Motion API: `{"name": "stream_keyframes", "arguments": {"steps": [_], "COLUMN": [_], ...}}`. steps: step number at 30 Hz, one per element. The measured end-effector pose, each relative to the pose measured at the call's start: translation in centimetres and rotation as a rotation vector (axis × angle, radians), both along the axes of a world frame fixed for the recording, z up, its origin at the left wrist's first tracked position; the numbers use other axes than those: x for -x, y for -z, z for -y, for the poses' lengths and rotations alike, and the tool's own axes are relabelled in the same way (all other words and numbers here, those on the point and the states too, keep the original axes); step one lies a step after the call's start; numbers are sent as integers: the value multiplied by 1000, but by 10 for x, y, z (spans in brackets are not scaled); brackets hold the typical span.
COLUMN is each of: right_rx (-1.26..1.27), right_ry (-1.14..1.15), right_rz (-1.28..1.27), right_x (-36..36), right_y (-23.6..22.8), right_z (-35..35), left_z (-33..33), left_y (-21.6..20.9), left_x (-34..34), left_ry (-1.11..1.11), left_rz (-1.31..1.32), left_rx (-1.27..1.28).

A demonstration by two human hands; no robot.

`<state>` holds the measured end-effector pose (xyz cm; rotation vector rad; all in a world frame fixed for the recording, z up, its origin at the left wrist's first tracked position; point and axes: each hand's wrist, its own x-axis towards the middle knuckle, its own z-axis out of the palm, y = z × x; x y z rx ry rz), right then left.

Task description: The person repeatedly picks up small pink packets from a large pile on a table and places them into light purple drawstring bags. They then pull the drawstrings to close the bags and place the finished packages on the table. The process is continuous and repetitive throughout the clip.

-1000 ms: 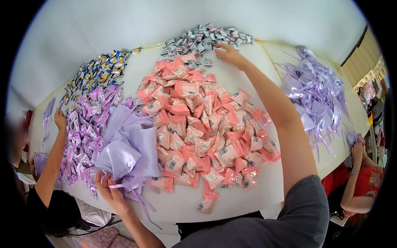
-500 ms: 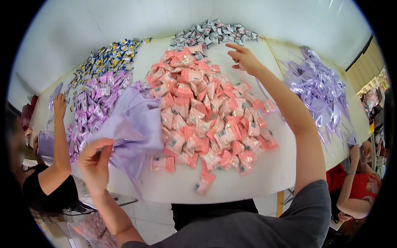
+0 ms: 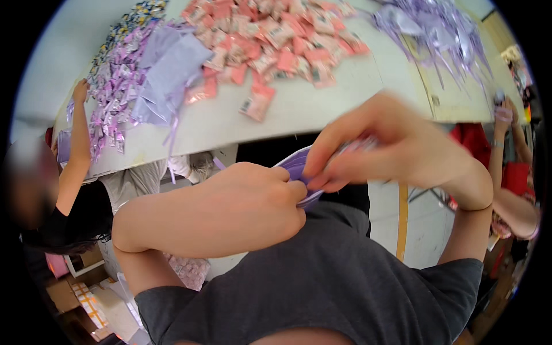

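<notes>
One white table [image 3: 368,80] fills the upper view, carrying a broad pile of pink packets [image 3: 282,34], a heap of lilac pouches [image 3: 431,29] to its right and a strip of purple packets [image 3: 115,86] to its left. Nearer the body, the left hand [image 3: 253,201] is curled, fingers pinching the rim of a purple pouch [image 3: 295,163] just below the table's edge. The right hand [image 3: 397,141], motion-blurred, curls around a small shiny item [image 3: 357,146] beside the pouch's mouth; whether its fingertips grip the rim, I cannot tell
</notes>
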<state>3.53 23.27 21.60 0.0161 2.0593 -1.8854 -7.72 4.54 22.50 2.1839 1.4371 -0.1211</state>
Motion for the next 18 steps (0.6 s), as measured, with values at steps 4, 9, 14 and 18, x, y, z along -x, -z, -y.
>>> {"name": "stream_keyframes", "arguments": {"steps": [4,9,14,18], "right_rx": [77,99,86,122], "right_ry": [76,167,311,265], "right_rz": [555,744,676,657], "right_x": [-19,-28,-29,-25], "right_y": [84,134,163,166], "right_z": [29,55,44,43], "left_z": [4,4,4,-2], "left_y": [46,101,137,160], "left_x": [-38,-71,-80,-86], "left_ry": [84,116,73,61], "left_rz": [-44,-84,-159,-148], "left_rx": [-67,-238,-465,-430]}}
